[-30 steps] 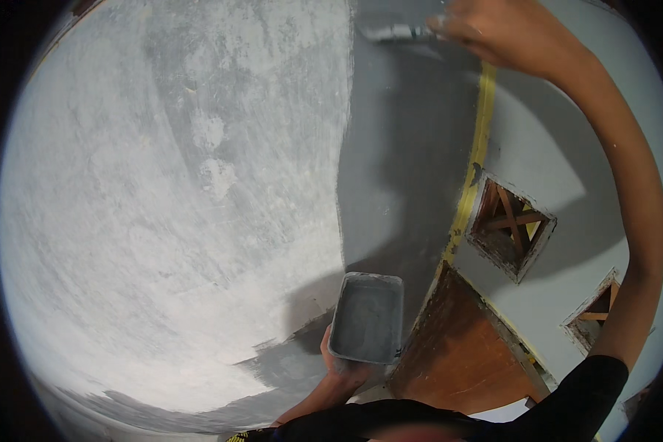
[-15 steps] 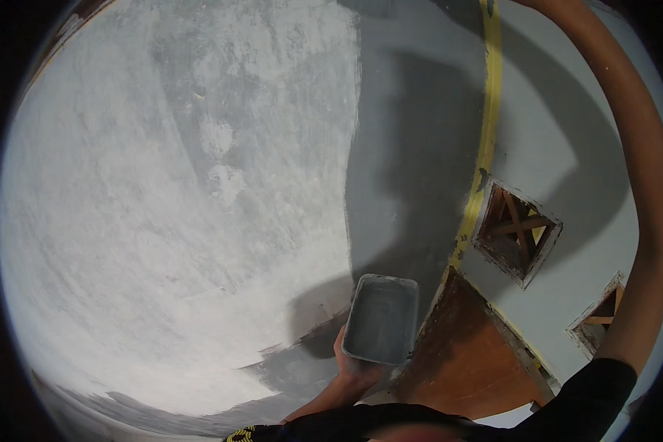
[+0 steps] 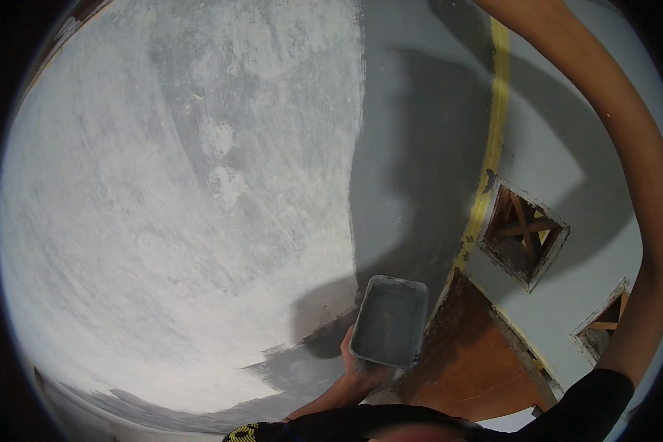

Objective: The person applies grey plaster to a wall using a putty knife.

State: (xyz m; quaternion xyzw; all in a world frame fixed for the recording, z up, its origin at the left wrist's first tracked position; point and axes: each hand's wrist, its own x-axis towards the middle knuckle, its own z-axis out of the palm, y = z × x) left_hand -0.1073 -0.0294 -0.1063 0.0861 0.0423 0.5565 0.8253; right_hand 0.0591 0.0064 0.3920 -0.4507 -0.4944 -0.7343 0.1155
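Note:
My left hand [image 3: 361, 372] grips a rectangular tray [image 3: 388, 318] of grey paint from below, low in the middle of the view. Behind it is a wall with a patchy whitish area [image 3: 184, 214] on the left and a band of darker grey paint [image 3: 412, 169] on the right, edged by yellow tape [image 3: 497, 96]. My right arm arcs up the right side and leaves the top edge; that hand and anything in it are out of sight.
Right of the tape is a pale grey surface [image 3: 552, 140] with two diamond-shaped openings [image 3: 523, 234] crossed by wooden bars. Below the tape is a brown wooden triangular panel [image 3: 460, 361] with rough edges. The arm's shadow falls across the wall.
My right hand and its brush, seen at the top a second ago, have moved up out of the frame. The tray in my left hand has shifted rightward in the picture.

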